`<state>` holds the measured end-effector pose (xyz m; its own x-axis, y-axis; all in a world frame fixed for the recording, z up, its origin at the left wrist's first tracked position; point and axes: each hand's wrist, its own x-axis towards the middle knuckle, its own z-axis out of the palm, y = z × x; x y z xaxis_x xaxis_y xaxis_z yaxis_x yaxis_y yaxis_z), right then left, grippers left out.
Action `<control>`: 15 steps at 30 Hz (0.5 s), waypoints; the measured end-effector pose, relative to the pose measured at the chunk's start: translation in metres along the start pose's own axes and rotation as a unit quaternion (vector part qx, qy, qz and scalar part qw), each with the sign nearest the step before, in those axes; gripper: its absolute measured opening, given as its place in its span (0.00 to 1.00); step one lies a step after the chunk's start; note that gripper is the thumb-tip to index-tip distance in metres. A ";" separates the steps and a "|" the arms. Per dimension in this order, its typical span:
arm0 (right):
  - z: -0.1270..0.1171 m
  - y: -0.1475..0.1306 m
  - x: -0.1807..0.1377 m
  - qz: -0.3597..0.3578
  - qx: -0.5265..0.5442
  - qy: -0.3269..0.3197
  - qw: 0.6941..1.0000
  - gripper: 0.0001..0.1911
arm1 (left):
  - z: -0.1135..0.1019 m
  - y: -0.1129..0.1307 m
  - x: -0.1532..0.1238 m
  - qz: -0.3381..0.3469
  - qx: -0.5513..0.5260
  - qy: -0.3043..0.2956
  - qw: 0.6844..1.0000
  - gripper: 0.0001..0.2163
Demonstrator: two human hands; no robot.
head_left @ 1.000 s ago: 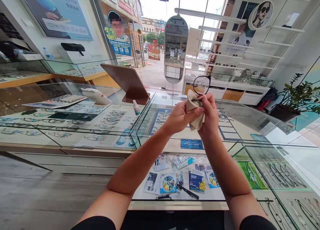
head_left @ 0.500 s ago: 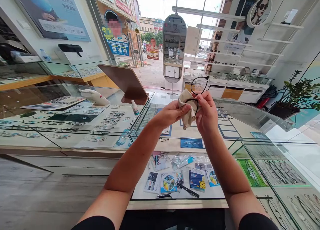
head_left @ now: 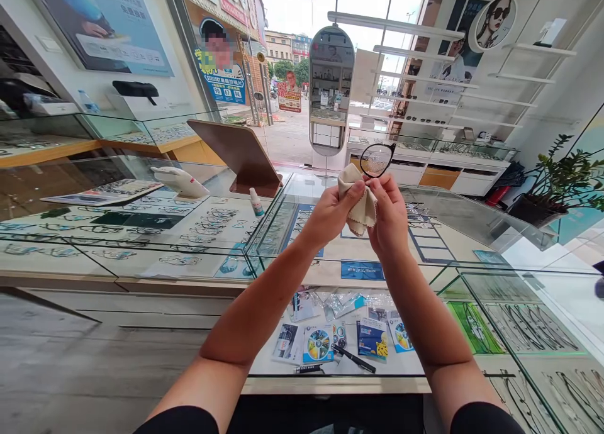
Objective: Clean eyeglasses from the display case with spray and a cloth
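My left hand (head_left: 333, 209) is closed on a beige cleaning cloth (head_left: 362, 215), its thumb pressing the cloth from above. The cloth is bunched over one side of a pair of dark-rimmed eyeglasses (head_left: 392, 157). One round lens stands free above my fingers, tilted up. My right hand (head_left: 389, 211) pinches the glasses near the middle of the frame, right beside the cloth. The other lens is hidden under the cloth and fingers. Both hands are raised over the glass counter (head_left: 325, 277).
A small white spray bottle (head_left: 256, 202) and a brown tilted mirror (head_left: 233, 154) stand on the counter to the left, near a white hand-shaped stand (head_left: 179, 182). Below lie leaflets (head_left: 318, 344) and a black pen (head_left: 355, 358). Eyeglass frames (head_left: 531, 326) fill the right case.
My left hand has shifted right and up, its thumb now on the cloth near my right fingertips. The cloth now covers the lower rim that showed before.
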<state>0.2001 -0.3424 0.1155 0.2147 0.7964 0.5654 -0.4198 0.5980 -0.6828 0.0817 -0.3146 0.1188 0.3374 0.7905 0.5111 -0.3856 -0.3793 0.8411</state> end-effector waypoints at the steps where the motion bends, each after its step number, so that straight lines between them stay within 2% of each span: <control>1: -0.002 0.001 0.001 -0.010 -0.009 0.000 1.000 0.19 | -0.003 0.001 0.001 -0.012 -0.002 -0.019 1.000 0.32; 5: -0.013 0.004 0.011 -0.035 -0.041 0.018 0.998 0.18 | -0.014 0.006 0.002 -0.040 0.003 -0.100 0.994 0.32; 9: -0.027 -0.003 0.021 -0.069 -0.078 0.039 0.994 0.16 | -0.028 0.007 0.005 -0.036 0.012 -0.063 0.997 0.33; 12: -0.033 -0.014 0.022 -0.088 -0.111 -0.011 0.990 0.15 | -0.040 0.006 0.008 -0.046 0.012 -0.034 0.998 0.34; 15: -0.035 -0.021 0.019 -0.066 -0.142 -0.089 0.984 0.16 | -0.049 0.008 0.008 -0.050 0.018 -0.026 0.998 0.31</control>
<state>0.2438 -0.3367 0.1250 0.0819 0.6969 0.7125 -0.1303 0.7162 -0.6856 0.0390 -0.2873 0.1206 0.4177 0.7992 0.4321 -0.3173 -0.3173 0.8937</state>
